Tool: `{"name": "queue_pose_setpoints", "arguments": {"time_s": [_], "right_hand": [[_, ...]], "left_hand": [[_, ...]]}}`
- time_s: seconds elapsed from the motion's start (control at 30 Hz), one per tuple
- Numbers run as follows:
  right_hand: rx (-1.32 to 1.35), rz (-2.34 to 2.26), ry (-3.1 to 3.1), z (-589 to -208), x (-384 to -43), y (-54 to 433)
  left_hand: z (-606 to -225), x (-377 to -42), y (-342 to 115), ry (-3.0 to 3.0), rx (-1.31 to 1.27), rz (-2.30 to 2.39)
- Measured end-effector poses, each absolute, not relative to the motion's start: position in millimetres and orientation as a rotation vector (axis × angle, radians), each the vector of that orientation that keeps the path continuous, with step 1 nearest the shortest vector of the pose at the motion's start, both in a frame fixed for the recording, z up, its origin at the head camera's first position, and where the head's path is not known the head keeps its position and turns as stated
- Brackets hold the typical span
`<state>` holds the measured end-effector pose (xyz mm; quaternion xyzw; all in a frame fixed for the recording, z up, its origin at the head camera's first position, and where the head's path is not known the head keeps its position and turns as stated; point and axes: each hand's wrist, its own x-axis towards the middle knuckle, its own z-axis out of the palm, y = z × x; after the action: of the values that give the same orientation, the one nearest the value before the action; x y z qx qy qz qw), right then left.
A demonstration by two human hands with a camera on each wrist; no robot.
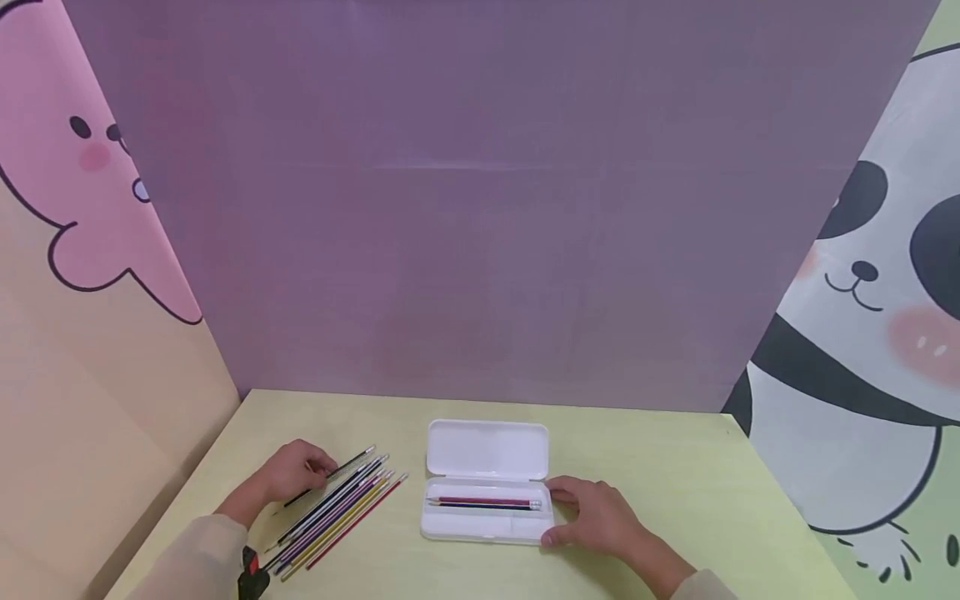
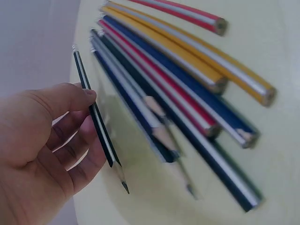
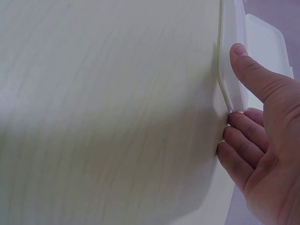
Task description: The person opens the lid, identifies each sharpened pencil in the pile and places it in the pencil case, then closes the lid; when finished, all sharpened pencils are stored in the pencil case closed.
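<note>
Beige sleeve (image 1: 191, 554); left hand (image 1: 292, 471) pinching one dark pencil (image 2: 103, 133), apparently to separate it from loose pencils (image 1: 333, 522) right of that hand. White case (image 1: 465, 524), left of right hand (image 1: 600, 518), which grips its end, likely for steadiness; two pencils (image 1: 483, 503) inside.

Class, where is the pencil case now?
In the head view, the pencil case lies open on the table, right of the loose pencils, the right hand holding its right end.

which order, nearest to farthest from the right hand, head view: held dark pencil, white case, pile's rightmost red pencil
1. White case, touching the right hand
2. Rightmost red pencil, left of the case
3. Dark pencil, in the left hand
</note>
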<state>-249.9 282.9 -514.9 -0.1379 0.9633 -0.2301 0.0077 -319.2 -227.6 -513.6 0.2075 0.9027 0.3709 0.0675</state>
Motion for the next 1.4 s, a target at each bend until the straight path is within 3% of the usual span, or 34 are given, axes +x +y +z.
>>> {"name": "queue_pose_setpoints", "arguments": {"time_s": [0.27, 0.63, 1.07, 1.4], "right_hand": [[-0.425, -0.711, 3.013, -511, -252, 285], [-0.423, -0.723, 3.014, -514, -255, 287], [-0.394, -0.706, 3.014, -514, -251, 283], [-0.374, -0.714, 3.004, -511, -248, 281]], "left_hand": [[-484, -323, -207, 2.674, 0.666, 1.172], [-456, -337, -130, 2.592, 0.810, 1.143], [-462, -340, -47, 2.476, 0.852, 1.184], [-480, -338, -15, 2.450, 0.895, 1.172]]}}
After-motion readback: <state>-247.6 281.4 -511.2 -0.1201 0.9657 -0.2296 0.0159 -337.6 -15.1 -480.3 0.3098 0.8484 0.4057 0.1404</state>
